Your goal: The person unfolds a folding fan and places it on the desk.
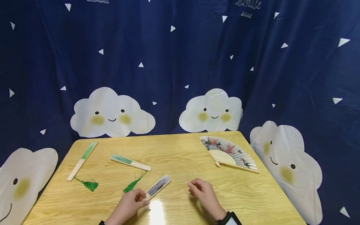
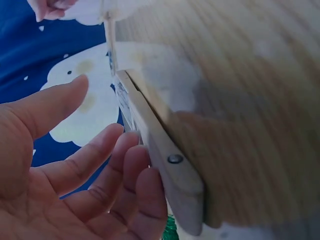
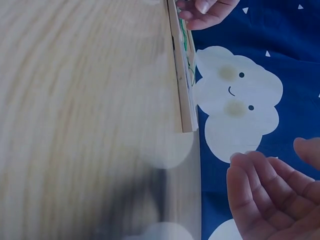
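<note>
A folded hand fan [image 1: 158, 186] with a grey printed panel lies slantwise on the table near the front middle. My left hand [image 1: 130, 203] is at its near end. In the left wrist view, fingertips [image 2: 150, 182] touch or nearly touch the folded fan's pale wooden ribs [image 2: 172, 172] by the metal rivet, while the thumb stands well apart. To the right, my right hand [image 1: 204, 195] hovers above the table, fingers loosely bent with nothing in them. The right wrist view shows that hand [image 3: 275, 200] beside the far end of the folded fan [image 3: 185, 100].
Two folded fans with green panels, one at far left [image 1: 81, 162] and one left of centre [image 1: 130, 162], lie with green tassels [image 1: 90, 185]. A spread fan with flowers [image 1: 229, 153] lies at the back right of the wooden table [image 1: 174, 150]. A blue curtain [image 1: 168, 62] hangs behind.
</note>
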A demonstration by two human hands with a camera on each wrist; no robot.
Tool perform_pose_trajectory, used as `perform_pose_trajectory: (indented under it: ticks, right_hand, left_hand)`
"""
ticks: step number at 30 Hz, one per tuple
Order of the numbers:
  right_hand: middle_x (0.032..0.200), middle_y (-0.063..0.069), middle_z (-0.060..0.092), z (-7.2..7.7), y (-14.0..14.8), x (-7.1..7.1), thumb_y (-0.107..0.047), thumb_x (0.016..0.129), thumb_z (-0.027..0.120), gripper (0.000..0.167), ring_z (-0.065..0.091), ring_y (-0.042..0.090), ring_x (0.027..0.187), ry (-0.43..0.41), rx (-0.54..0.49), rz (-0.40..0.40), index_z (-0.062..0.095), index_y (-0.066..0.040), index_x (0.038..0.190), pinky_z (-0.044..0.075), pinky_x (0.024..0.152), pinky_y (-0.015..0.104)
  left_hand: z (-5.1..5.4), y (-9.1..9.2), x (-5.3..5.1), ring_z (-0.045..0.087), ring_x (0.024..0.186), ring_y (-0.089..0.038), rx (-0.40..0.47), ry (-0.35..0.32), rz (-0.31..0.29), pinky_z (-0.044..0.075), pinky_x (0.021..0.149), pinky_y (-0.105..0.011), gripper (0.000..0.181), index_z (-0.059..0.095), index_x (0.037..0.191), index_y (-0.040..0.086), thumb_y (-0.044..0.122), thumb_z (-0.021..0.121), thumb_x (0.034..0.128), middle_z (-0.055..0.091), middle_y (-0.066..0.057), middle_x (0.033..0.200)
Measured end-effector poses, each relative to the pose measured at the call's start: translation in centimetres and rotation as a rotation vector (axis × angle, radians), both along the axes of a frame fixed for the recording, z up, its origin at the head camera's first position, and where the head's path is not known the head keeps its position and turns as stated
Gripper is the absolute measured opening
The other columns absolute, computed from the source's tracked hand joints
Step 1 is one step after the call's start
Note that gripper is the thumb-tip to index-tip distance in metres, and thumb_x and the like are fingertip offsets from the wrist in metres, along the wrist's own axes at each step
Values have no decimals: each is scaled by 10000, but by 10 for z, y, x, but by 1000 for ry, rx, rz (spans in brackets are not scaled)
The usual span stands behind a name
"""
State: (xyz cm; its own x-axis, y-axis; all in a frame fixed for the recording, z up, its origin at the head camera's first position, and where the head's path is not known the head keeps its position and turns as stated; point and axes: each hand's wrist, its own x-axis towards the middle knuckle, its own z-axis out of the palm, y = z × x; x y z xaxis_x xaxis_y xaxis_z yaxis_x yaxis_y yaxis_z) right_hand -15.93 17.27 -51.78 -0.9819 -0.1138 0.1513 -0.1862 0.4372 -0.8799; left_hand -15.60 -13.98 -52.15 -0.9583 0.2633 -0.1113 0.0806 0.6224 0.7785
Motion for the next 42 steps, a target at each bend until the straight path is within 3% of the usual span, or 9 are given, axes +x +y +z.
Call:
perform_pose_trajectory:
  ticks: [3,12,20,32,35,40,42]
  right_hand:
    - [759,133,700,-1,-1,2,-304,947,625,333,659,163,620,-4,-9,4,677,23,916,571,571,270]
    - [757,139,701,-6,-1,7,-281,960,612,306,656,157,613,-13,-5,-8,678,11,897,575,562,282]
    - [763,159,702,-11,0,8,-259,965,608,285,638,107,597,-20,7,-6,680,10,901,554,545,248]
    - [771,154,706,-9,-2,10,-229,951,627,247,641,135,601,-45,-20,-29,677,7,894,560,553,274]
    - [779,176,705,-4,-4,12,-178,957,617,204,649,173,604,-57,-6,-40,675,8,896,568,560,298]
    - [771,219,694,21,-12,22,-100,942,624,147,649,192,602,-64,-13,-57,673,19,872,577,569,323]
    - [764,205,698,18,-11,20,-114,938,632,155,645,179,598,-59,-11,-73,674,18,869,576,567,315]
  left_hand:
    - [-1,2,1,489,740,-149,-25,-5,-1,431,624,-273,271,661,957,49,240,783,810,578,-12,815]
    - [-5,6,2,389,627,-138,-140,67,9,295,545,-237,302,589,931,64,117,822,747,454,-19,711]
    - [-8,8,0,391,634,-150,-205,108,63,298,551,-247,343,512,856,66,78,830,727,448,-21,707]
    - [-7,12,-5,392,649,-171,-316,88,67,318,560,-272,320,490,765,78,114,806,732,439,-36,731]
    - [-5,12,-5,413,636,-167,-354,78,70,336,548,-276,299,508,758,89,136,803,729,462,-31,724]
    - [-2,12,-4,432,615,-155,-379,63,84,340,524,-266,275,533,761,99,160,800,735,483,-17,709]
    - [-2,12,-4,449,587,-144,-349,61,82,333,511,-254,261,533,763,99,149,788,744,493,-11,689]
